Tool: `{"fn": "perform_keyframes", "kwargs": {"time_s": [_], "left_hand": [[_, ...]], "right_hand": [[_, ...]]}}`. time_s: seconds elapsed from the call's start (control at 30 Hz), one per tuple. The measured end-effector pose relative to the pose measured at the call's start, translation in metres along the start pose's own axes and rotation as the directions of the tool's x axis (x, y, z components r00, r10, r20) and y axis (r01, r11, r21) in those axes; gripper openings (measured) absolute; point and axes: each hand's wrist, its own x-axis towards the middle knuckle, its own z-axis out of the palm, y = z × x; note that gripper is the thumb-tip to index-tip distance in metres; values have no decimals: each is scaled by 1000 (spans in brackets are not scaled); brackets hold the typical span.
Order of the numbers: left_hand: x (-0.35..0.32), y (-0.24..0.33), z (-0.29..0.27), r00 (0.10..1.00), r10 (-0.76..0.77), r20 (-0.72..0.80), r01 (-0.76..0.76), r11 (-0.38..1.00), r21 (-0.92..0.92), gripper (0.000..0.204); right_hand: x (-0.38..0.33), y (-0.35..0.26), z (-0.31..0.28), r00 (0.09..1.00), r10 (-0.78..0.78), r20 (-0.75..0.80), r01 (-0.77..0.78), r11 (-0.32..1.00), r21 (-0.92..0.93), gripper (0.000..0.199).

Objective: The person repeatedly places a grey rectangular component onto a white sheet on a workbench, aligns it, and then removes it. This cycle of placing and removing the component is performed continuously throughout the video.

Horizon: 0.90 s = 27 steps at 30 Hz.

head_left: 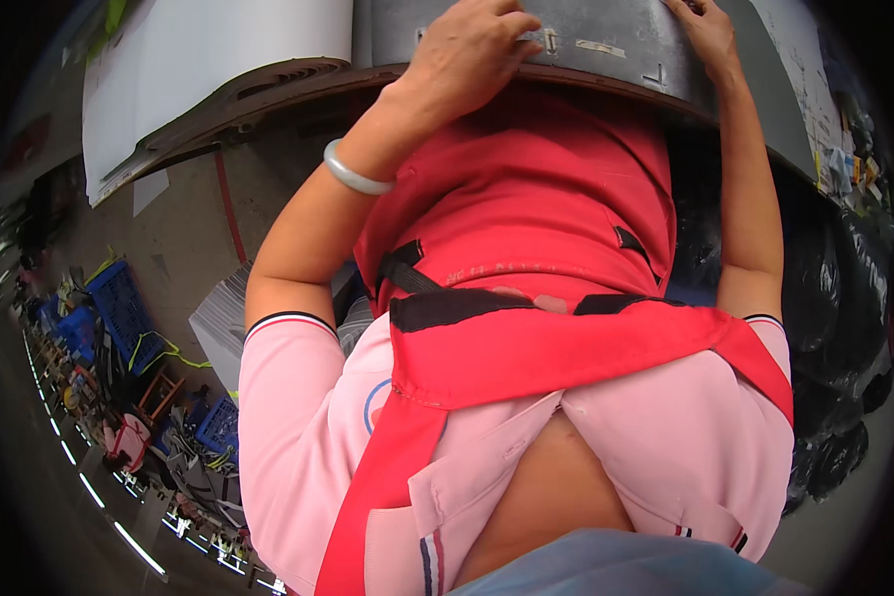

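Note:
A dark grey board [606,74] lies at the top of the view, in front of my waist. My left hand [474,48] is over its left half, with bent fingers drawn together; whatever they grip is too small to make out. Just right of those fingertips, a small pale slotted piece [551,41] and a pale narrow strip [601,48] show on the board. My right hand [705,35] is at the board's right side, its visible fingers a little apart and touching the surface. The top edge of the view cuts off part of this hand.
Large white sheets [219,70] with curled edges are stacked to the left. Blue plastic baskets [124,308] stand on the floor at left. Black plastic bags [834,288] are piled on the right, below small packets [849,169] on the worktop. A red apron [536,209] hangs against the worktop edge.

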Motion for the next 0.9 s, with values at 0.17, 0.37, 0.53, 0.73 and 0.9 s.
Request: {"fn": "perform_keyframes", "kwargs": {"time_s": [0.17, 0.37, 0.53, 0.73, 0.9], "left_hand": [[32, -16, 80, 999, -43, -27, 43, 999, 12, 11], [38, -12, 75, 998, -62, 22, 58, 988, 143, 9], [38, -8, 79, 998, -49, -36, 56, 971, 231, 24], [37, -10, 83, 993, -114, 27, 105, 968, 226, 29], [37, -10, 81, 991, -131, 39, 120, 971, 205, 30]], "right_hand": [[20, 35, -2, 997, 13, 79, -12, 1000, -6, 23], [-18, -8, -13, 990, 12, -140, -2, 998, 70, 19], [-93, -14, -34, 963, -159, 220, 138, 985, 106, 19], [-121, -22, -28, 908, -338, 247, 357, 933, -39, 11], [-114, -26, -30, 851, -442, 284, 503, 841, -198, 13]]}}
